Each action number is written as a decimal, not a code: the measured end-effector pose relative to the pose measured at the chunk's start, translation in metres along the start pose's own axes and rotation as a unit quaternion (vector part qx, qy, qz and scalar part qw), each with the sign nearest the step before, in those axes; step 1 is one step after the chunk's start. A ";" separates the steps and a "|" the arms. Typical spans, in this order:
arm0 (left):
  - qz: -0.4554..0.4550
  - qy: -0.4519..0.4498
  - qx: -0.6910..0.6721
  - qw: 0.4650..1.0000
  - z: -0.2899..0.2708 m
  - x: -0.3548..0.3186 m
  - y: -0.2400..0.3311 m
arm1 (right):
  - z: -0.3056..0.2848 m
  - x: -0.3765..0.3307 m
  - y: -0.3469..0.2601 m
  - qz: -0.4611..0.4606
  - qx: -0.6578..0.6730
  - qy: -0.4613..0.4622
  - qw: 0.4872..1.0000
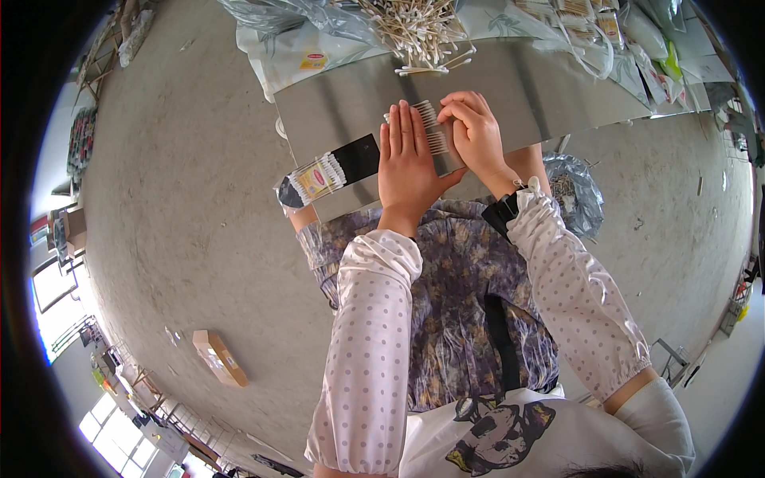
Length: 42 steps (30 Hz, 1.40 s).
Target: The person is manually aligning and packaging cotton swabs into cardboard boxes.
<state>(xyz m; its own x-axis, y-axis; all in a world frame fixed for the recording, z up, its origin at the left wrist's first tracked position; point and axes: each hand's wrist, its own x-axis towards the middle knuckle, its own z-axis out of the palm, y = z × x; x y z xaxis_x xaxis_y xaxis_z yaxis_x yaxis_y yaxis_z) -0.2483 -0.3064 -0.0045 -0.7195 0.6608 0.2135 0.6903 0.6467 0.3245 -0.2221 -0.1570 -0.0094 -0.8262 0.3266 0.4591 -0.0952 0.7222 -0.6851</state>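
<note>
My left hand [408, 163] lies flat with its fingers stretched out, pressing over a row of cotton swabs [434, 142] on the metal tabletop. Part of that row is hidden beneath the palm and fingers. Close to the swabs' right side, my right hand [476, 135] has its fingers bent in and drawn together; I cannot make out what, if anything, is between them. To the left of my left hand runs a black strip [358, 157]. At its far left end sits a bundle of white-tipped swabs with a yellow label [317, 179].
A heap of loose cotton swabs [418, 32] lies along the back of the metal table [558, 88]. Packed swab bundles [574, 12] and plastic bags stand at the back right. A grey plastic bag [575, 191] is below the table's edge, and a cardboard box [219, 358] rests on the floor.
</note>
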 end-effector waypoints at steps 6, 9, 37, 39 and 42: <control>-0.003 -0.008 0.000 1.000 -0.001 0.000 0.000 | 0.001 0.000 0.001 -0.002 -0.004 -0.009 1.000; -0.003 -0.004 0.000 1.000 -0.001 0.000 0.000 | 0.001 0.001 -0.001 0.003 -0.002 -0.003 1.000; -0.011 -0.003 -0.011 1.000 -0.002 0.001 0.000 | 0.013 0.016 -0.007 0.030 -0.005 -0.007 1.000; -0.011 -0.017 0.006 1.000 -0.003 0.001 0.001 | 0.014 0.025 -0.004 -0.002 -0.034 -0.020 0.999; -0.013 -0.026 0.005 1.000 -0.008 0.000 0.003 | 0.008 0.041 0.008 -0.032 -0.103 -0.026 0.994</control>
<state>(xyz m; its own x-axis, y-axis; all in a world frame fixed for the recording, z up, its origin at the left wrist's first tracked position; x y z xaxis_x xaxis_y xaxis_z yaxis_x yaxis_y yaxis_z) -0.2464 -0.3072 0.0036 -0.7320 0.6631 0.1564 0.6727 0.6672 0.3200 -0.2616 -0.1428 -0.0007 -0.8497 0.2479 0.4654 -0.0371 0.8524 -0.5216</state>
